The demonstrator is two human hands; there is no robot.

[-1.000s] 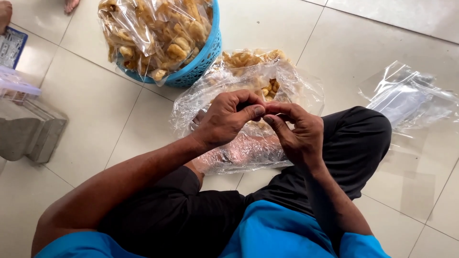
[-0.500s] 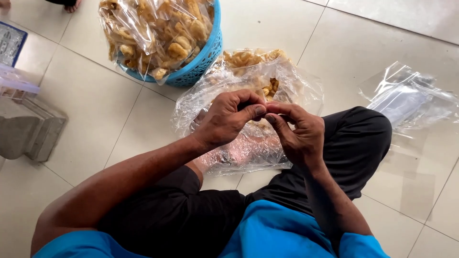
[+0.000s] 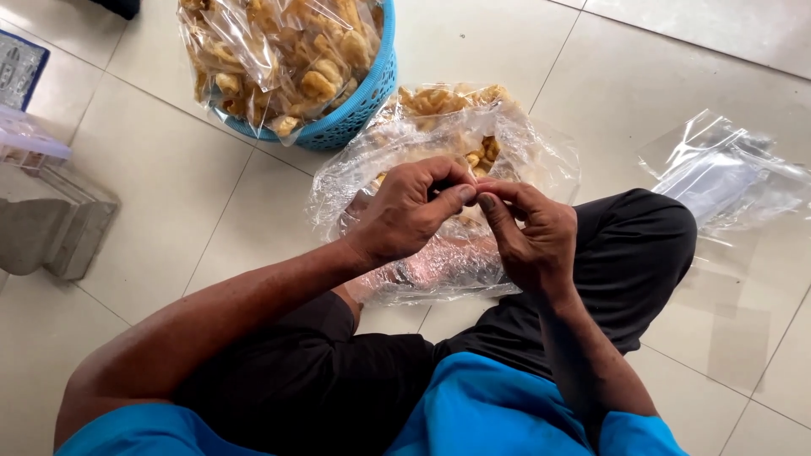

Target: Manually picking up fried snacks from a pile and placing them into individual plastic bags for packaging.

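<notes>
A clear plastic bag of golden fried snacks (image 3: 422, 127) lies on the tiled floor in front of my crossed legs. Above it, my left hand (image 3: 405, 211) and my right hand (image 3: 528, 232) meet at the fingertips, both pinching the gathered neck of the bag between thumb and fingers. What sits exactly between the fingertips is hidden. Part of the bag spreads under my wrists, over my foot.
A blue plastic basket (image 3: 359, 105) full of bagged snacks (image 3: 279, 51) stands at the back left. A pile of empty clear bags (image 3: 726, 173) lies at the right. A clear plastic lid (image 3: 29, 139) and a grey moulded block (image 3: 51, 224) are at the left.
My hands stay joined over the bag with only small finger movement. The view has shifted slightly.
</notes>
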